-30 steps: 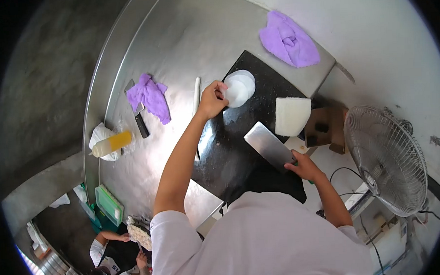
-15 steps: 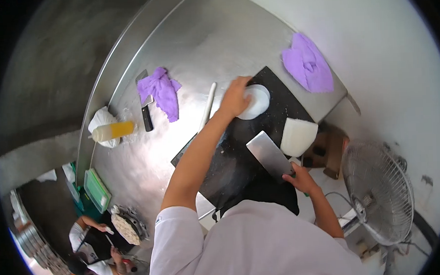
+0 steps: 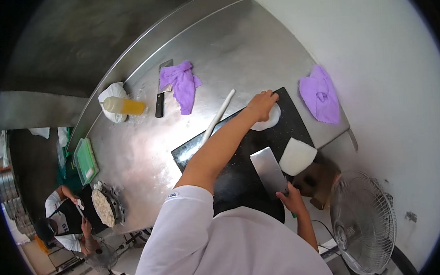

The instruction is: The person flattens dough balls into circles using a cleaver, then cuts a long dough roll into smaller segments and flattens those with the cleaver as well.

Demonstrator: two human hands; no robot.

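Note:
My left hand [image 3: 263, 106] reaches over a white round sheet [image 3: 268, 120], which looks like thin dough, on the black board [image 3: 234, 178]. Its fingers extend beyond the sheet near the board's far edge, and the hand partly covers the sheet. In my right hand [image 3: 292, 199] is the handle of a cleaver [image 3: 266, 169], its broad blade lying over the board's near right part. A white block [image 3: 297, 156] with one rounded side sits at the board's right edge. Left of the board lies a slim white rod [image 3: 221, 114], partly hidden by my left forearm.
Purple cloths lie at the right [image 3: 320, 96] and on a knife [image 3: 160, 104]. A bottle of yellow liquid [image 3: 124, 106] leans on a white bundle. A fan [image 3: 363, 224] stands lower right. At lower left, a co-worker [image 3: 69, 218] handles something beside a tray of pale food [image 3: 103, 208].
My left hand has shifted from the round sheet's left side to its far side, fingers further forward. The cleaver stays in my right hand, its blade turned slightly. The whole view has swung.

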